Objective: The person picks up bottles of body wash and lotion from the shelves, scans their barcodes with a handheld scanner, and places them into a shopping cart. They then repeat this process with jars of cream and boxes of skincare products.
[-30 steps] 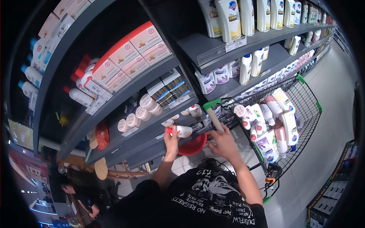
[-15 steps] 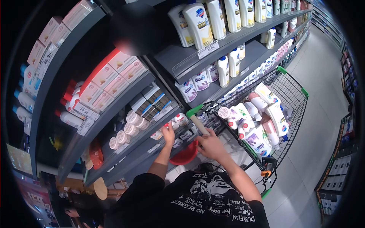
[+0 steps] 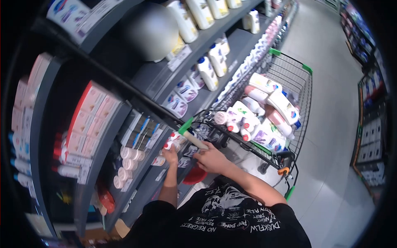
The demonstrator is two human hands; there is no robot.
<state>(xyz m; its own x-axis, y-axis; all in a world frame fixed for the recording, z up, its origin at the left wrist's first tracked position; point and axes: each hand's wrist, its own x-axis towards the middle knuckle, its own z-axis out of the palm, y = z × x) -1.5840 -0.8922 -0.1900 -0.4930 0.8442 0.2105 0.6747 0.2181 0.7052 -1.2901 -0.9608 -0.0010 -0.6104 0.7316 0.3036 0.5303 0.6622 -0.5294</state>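
Observation:
My left hand (image 3: pixel 170 157) is at the low shelf, its fingers closed around a small white bottle with a red cap (image 3: pixel 168 145). More white bottles with red caps (image 3: pixel 177 137) stand just beyond it. My right hand (image 3: pixel 211 158) grips the beige handle (image 3: pixel 194 139) of a black wire shopping cart (image 3: pixel 307 89) with green corners. Inside the cart lie white body wash bottles (image 3: pixel 283 106), pink bottles (image 3: pixel 278 120), red-capped bottles (image 3: pixel 245 134) and a round pink-lidded jar (image 3: pixel 221 118).
Stacked pink boxes (image 3: pixel 91 120) and pink-lidded jars (image 3: pixel 129 164) fill the left shelves. Body wash bottles (image 3: pixel 202 14) line the upper shelves. A red basin (image 3: pixel 194 175) is on the floor below my hands. Another shelf (image 3: pixel 370 140) borders the aisle on the right.
My view has turned, so the shelves and cart appear farther left. The left hand has drawn slightly back with the red-capped bottle at its fingers. The right hand stays on the cart handle.

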